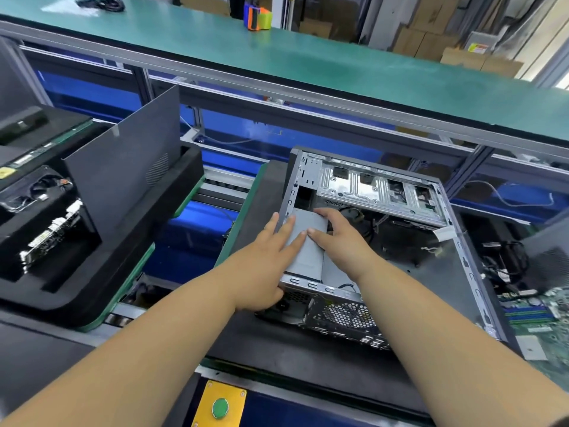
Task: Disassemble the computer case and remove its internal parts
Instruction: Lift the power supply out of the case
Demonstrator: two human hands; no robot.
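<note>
Open grey sheet-metal computer case [462, 272] lies on its side on a dark mat [255, 192], side panel off, w/ the perforated rear fan grille [345, 315] facing the camera. Inside, at the near-left corner, sits a plain grey metal box, the power supply unit [303, 257].

Left hand [264, 266] lies over the case's left edge: fingers [288, 229] straight and slightly spread, flat on top of the power supply unit, thumb down against the case's rear wall near the corner. Right hand [341, 238] is on the unit's far right side: index finger straight along the top, tip nearly meeting the left hand's fingertips; thumb reaches over the unit's far edge, and the other fingers curl down its right side (how firmly they hold it, can't tell).

Deeper in the case: silver drive-bay bracket [375, 186] across the far end, black cables [369, 223] just right of the right hand, a white ribbon connector [443, 234] near the right wall.

Left of the case, a dark grey flat side panel [123, 167] stands upright in a black foam tray [129, 257], which also holds a graphics card w/ silver bracket [52, 235] and a black fan [40, 186]. Far right: green circuit board [542, 312] and tangled black cables [505, 260]. Near edge: yellow box w/ a green round button [220, 408]. Behind, a long green-topped counter [277, 60] w/ an orange-and-green object [258, 16] on it.
</note>
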